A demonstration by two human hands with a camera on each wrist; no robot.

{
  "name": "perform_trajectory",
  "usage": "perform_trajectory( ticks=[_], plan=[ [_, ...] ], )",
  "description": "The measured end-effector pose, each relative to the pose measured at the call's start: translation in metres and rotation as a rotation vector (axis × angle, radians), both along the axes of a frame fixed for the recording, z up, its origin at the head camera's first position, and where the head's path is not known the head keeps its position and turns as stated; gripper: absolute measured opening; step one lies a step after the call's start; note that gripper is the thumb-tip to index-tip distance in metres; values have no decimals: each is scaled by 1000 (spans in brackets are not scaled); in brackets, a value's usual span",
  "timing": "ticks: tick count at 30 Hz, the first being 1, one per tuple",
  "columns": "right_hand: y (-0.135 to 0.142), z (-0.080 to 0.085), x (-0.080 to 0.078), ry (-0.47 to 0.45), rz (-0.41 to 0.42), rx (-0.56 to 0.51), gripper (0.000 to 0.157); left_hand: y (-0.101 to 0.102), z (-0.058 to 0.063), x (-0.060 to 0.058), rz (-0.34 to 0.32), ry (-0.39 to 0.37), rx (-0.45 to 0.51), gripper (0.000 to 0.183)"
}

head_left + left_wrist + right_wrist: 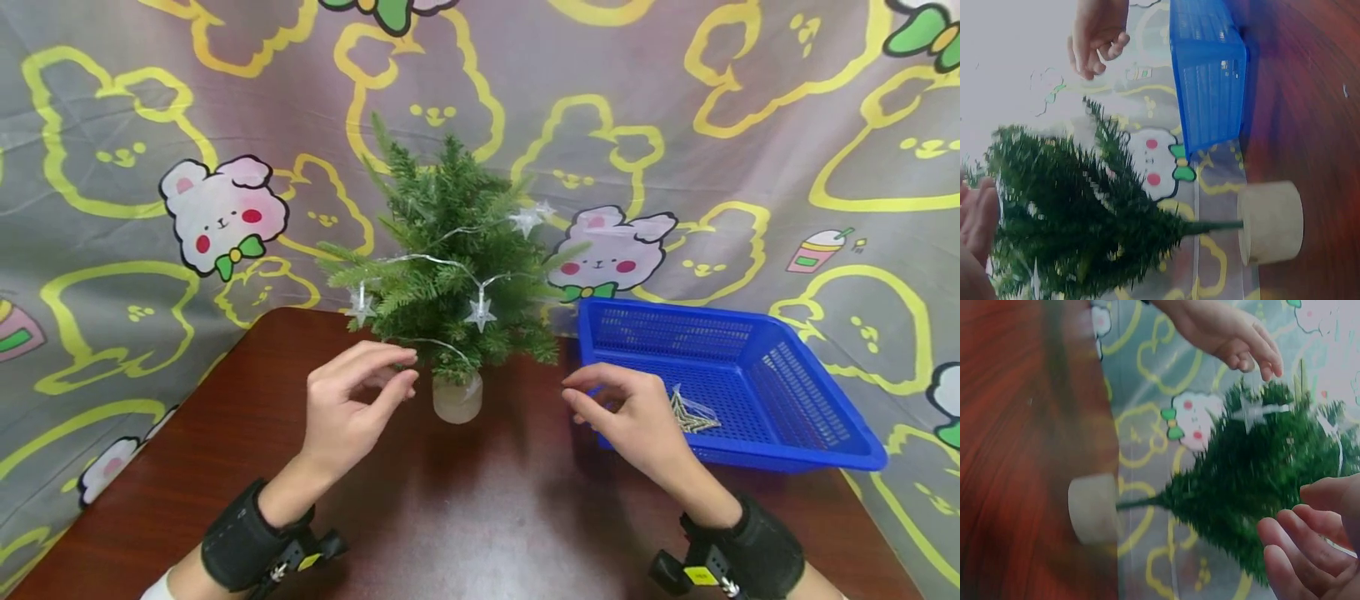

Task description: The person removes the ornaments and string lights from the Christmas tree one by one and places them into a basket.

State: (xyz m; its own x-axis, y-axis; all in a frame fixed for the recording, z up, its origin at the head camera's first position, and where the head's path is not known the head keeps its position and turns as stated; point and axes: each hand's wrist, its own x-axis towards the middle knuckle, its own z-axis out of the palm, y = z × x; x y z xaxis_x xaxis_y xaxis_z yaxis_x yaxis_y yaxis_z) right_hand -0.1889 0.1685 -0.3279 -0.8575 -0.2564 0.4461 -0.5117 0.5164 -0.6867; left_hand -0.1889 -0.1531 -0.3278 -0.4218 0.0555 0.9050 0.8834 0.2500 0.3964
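Observation:
A small artificial Christmas tree (450, 242) stands upright on a pale round base (457, 402). A clear light string winds round its branches, with star-shaped lights (481, 312) hanging from it. My left hand (352, 404) is raised at the tree's lower left, fingers loosely bent and nothing held. My right hand (633, 408) hovers to the right of the base, thumb and fingers bent with space between them, in front of the basket. The right wrist view shows the same right hand (1316, 544) with a bare palm beside the branches.
On the right of the brown table (247, 425) sits a blue plastic basket (787, 454). Inside it lies a gold star ornament (692, 417) with clear plastic about it. A grey cloth (315, 108) with yellow cartoon outlines hangs behind the table.

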Motion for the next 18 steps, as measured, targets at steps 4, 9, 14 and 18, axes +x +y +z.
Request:
perform_trajectory(
  ticks=[4,9,14,18],
  plan=[
    [-14,0,2,-81,119,-80,11,-13,1,-7,35,63,232,7],
    [-33,-2,3,-192,244,-183,17,-35,4,-23,149,-34,480,14],
    [-51,-7,1,-277,320,-246,23,-55,12,-40,205,-270,499,28],
    [-61,-8,-1,-323,373,-273,26,-64,21,-51,119,-397,436,41]
  ],
)
